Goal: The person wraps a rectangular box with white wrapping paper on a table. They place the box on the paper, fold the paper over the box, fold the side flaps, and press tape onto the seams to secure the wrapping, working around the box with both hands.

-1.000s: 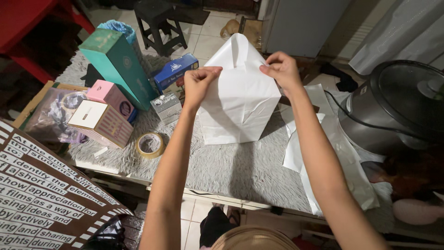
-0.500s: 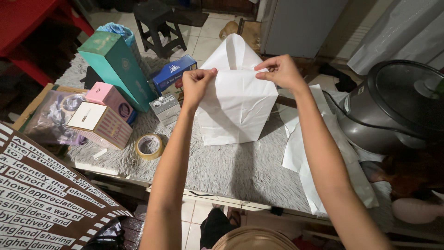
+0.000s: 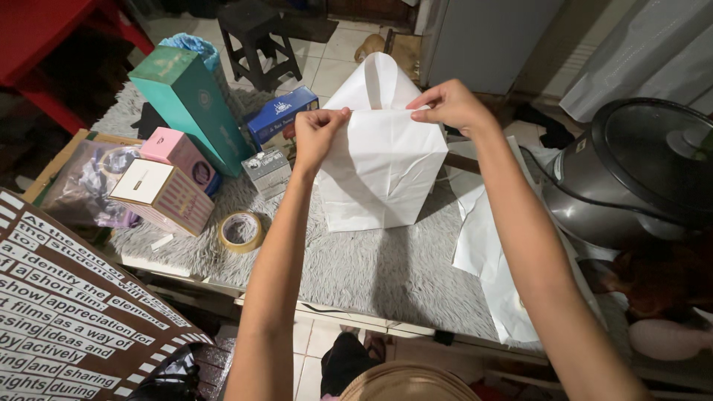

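A box wrapped in white paper (image 3: 380,167) stands upright on the grey fuzzy table cover (image 3: 371,271). My left hand (image 3: 318,134) pinches the paper at the top left edge of the box. My right hand (image 3: 449,104) pinches the paper fold at the top right edge. A pointed flap of white paper sticks up behind the box between my hands. Both arms reach forward from the near edge of the table.
Left of the wrapped box lie a tape roll (image 3: 241,232), a small silver box (image 3: 267,172), a blue box (image 3: 281,113), a tall teal box (image 3: 189,96), and pink boxes (image 3: 174,152). Loose white paper (image 3: 490,252) and a dark rice cooker (image 3: 631,171) sit at the right. A black stool (image 3: 256,33) stands beyond.
My right hand has shifted slightly up and left along the top fold of the paper. My left hand stays pinched at the left corner.
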